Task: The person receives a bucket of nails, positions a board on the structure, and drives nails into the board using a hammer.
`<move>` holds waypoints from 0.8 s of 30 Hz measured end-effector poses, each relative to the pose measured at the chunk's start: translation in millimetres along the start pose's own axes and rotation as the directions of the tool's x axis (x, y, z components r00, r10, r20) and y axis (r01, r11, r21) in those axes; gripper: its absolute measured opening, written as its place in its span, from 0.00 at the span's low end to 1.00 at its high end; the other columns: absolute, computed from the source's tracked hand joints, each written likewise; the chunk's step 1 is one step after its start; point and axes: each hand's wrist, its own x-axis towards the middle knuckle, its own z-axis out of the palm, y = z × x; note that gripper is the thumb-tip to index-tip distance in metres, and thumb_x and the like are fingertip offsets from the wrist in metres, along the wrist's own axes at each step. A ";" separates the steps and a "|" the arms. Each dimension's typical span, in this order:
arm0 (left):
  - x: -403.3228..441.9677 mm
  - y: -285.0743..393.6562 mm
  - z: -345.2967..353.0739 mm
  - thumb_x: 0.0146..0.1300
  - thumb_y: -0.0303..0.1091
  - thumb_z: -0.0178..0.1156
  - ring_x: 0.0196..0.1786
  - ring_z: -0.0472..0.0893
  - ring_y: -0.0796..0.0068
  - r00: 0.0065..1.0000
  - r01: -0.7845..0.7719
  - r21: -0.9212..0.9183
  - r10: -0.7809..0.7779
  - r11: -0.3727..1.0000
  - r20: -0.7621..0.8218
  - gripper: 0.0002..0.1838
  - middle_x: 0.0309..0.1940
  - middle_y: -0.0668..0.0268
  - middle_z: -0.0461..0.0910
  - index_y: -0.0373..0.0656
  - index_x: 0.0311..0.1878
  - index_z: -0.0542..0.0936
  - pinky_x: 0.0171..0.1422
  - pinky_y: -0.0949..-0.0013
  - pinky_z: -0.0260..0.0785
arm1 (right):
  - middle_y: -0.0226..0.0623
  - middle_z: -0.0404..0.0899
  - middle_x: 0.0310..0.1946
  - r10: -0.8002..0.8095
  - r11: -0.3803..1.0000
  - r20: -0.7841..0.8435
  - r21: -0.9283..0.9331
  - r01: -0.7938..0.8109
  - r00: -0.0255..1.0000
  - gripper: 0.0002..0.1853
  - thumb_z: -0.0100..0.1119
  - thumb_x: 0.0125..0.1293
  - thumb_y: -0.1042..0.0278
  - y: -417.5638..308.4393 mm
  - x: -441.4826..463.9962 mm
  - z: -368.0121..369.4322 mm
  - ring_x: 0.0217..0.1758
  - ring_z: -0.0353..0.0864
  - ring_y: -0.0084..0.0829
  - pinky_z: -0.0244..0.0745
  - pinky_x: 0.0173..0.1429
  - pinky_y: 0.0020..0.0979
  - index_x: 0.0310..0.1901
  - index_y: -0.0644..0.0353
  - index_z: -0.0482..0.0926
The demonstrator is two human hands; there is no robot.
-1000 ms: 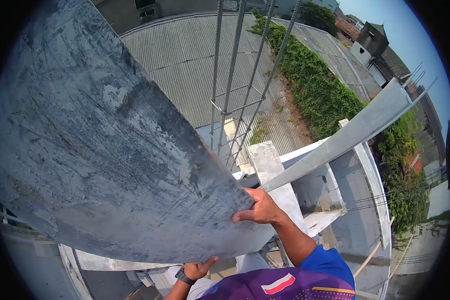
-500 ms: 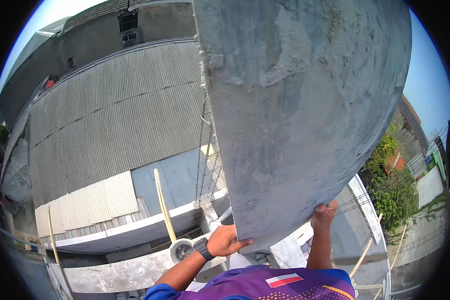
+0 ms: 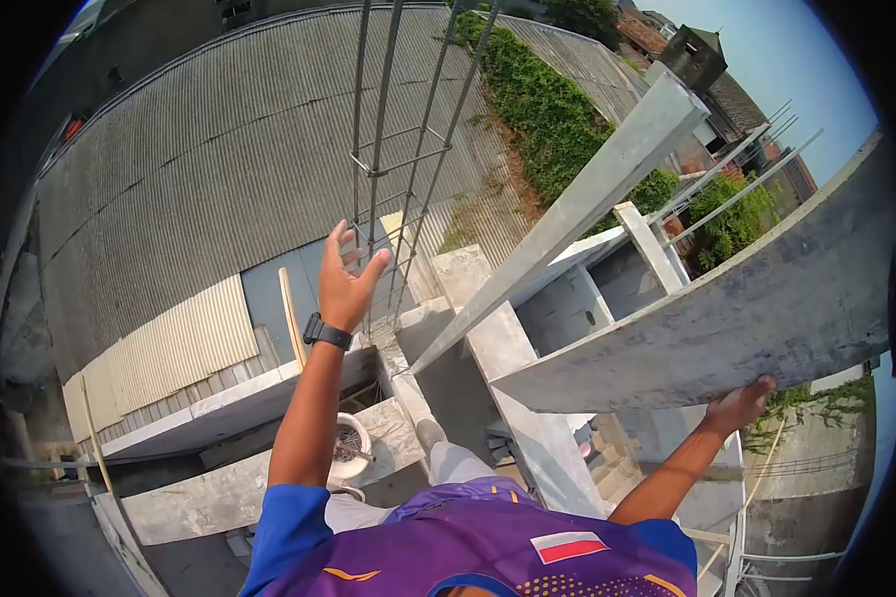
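My left hand (image 3: 350, 284), with a dark watch on its wrist, is raised with fingers apart and holds nothing; it appears beside the vertical steel rebar cage (image 3: 408, 149). At the right, my right hand (image 3: 742, 406) grips the lower edge of a large grey panel (image 3: 727, 308). The panel slants from the middle up to the right edge of the view, and its far end is cut off. A long pale beam (image 3: 577, 204) rises diagonally between the rebar and the panel.
Narrow concrete wall tops (image 3: 538, 438) surround deep openings below me. A white bucket (image 3: 350, 445) stands near my legs at the left. Beyond lie a corrugated roof (image 3: 219, 169), green creepers (image 3: 548, 109) and a wooden pole (image 3: 292, 316).
The panel has swung from in front of me to the right, uncovering the rebar and pale beam. My left hand has let go of it and risen; my right hand has moved right with it.
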 end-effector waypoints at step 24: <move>101.2 -40.5 61.5 0.67 0.26 0.53 0.56 0.84 0.62 0.963 -0.151 0.284 0.206 0.947 -0.176 0.33 0.60 0.57 0.81 0.44 0.77 0.63 0.54 0.62 0.80 | 0.28 0.85 0.31 0.059 0.998 0.176 -0.023 -0.056 0.983 0.37 0.69 0.61 0.28 298.3 -62.3 173.6 0.32 0.77 0.23 0.75 0.42 0.29 0.42 0.65 0.84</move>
